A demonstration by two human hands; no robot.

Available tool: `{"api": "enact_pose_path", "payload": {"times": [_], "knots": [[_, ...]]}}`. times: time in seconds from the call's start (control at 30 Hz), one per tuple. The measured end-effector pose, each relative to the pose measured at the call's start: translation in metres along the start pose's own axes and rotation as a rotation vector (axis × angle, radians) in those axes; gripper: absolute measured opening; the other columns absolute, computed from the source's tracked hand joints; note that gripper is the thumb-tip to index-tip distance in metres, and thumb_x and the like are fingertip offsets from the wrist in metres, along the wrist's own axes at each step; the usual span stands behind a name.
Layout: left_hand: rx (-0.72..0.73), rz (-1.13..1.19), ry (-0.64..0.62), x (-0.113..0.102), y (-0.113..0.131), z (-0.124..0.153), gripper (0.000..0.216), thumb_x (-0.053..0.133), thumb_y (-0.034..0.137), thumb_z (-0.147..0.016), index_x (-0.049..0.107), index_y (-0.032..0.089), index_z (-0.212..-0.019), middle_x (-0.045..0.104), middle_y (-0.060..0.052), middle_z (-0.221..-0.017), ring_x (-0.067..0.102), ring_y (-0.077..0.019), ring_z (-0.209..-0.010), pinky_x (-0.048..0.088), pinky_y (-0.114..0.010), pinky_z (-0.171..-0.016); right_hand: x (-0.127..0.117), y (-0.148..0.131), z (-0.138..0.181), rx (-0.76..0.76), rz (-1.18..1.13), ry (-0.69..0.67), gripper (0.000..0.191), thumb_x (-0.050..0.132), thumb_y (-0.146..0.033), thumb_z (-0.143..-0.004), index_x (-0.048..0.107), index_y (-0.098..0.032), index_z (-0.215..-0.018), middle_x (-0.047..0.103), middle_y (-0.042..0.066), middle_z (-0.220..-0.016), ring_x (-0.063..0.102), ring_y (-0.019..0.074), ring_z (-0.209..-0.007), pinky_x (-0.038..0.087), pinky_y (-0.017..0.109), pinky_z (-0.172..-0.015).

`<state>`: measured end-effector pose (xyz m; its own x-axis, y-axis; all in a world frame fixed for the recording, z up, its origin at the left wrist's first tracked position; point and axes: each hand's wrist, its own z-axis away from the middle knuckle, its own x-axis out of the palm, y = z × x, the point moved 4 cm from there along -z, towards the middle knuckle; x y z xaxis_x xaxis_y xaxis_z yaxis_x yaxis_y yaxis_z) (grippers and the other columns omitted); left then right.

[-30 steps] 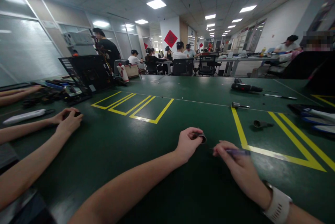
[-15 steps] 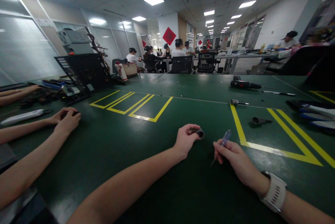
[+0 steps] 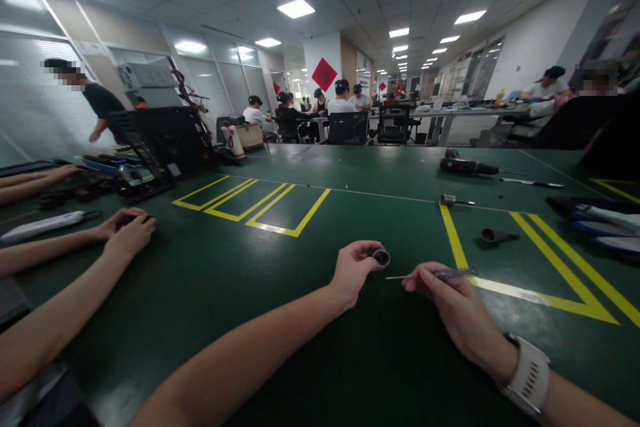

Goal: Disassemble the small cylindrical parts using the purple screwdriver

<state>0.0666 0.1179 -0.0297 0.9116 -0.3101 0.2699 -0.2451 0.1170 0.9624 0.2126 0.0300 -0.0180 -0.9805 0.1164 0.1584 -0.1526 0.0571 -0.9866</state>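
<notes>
My left hand [image 3: 354, 270] grips a small dark cylindrical part [image 3: 383, 256], its round open end turned toward my right side. In my right hand [image 3: 445, 294] is a screwdriver [image 3: 455, 274] with a clear purplish handle. Its thin shaft points left, and the tip lies just below and right of the cylindrical part, apart from it. A similar dark part with a narrow stem [image 3: 493, 235] rests on the green table [image 3: 280, 294] inside the yellow tape at the right. Behind that lies another small metal piece with a thin shaft [image 3: 453, 200].
A power drill [image 3: 467, 164] and a pen [image 3: 533, 182] lie at the back right, with blue-and-white-handled tools [image 3: 607, 224] at the right edge. At left, a co-worker's hands [image 3: 127, 230] work beside a white tool [image 3: 43, 226]. A black equipment frame [image 3: 165, 140] stands behind.
The screwdriver has swung in my right hand from pointing down to lying nearly level, tip toward the cylindrical part. My left hand stays in place. A person has appeared at the far left.
</notes>
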Motion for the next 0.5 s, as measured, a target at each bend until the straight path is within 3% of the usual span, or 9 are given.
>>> {"api": "enact_pose_path", "payload": {"times": [0.13, 0.27, 0.5], "knots": [[-0.003, -0.038, -0.012, -0.0018, -0.0012, -0.0001, 0.03, 0.06, -0.004, -0.072, 0.066, 0.014, -0.095, 0.069, -0.006, -0.096, 0.065, -0.0161, -0.085, 0.055, -0.033, -0.08, -0.0006, -0.0005, -0.0003, -0.013, 0.002, 0.026, 0.026, 0.064, -0.047, -0.076, 0.067, -0.022, -0.084, 0.067, 0.003, -0.085, 0.059, 0.0233, -0.09, 0.042, 0.038, -0.085], [0.016, -0.039, -0.022, -0.0013, -0.003, -0.0009, 0.029, 0.062, -0.003, -0.072, 0.066, 0.014, -0.095, 0.068, -0.006, -0.099, 0.065, -0.0166, -0.088, 0.054, -0.034, -0.083, -0.0032, 0.0029, -0.001, -0.035, 0.084, 0.039, 0.026, 0.061, -0.046, -0.079, 0.068, -0.021, -0.081, 0.068, 0.004, -0.079, 0.059, 0.023, -0.086, 0.042, 0.038, -0.085], [0.067, -0.002, 0.122, -0.0052, 0.0006, -0.0022, 0.028, 0.061, -0.004, -0.072, 0.066, 0.015, -0.094, 0.069, -0.006, -0.094, 0.066, -0.0165, -0.086, 0.055, -0.036, -0.084, -0.01, 0.0082, -0.0055, 0.029, 0.155, 0.059, 0.031, 0.057, -0.048, -0.081, 0.069, -0.022, -0.092, 0.071, 0.004, -0.093, 0.06, 0.0246, -0.097, 0.04, 0.04, -0.092]]}}
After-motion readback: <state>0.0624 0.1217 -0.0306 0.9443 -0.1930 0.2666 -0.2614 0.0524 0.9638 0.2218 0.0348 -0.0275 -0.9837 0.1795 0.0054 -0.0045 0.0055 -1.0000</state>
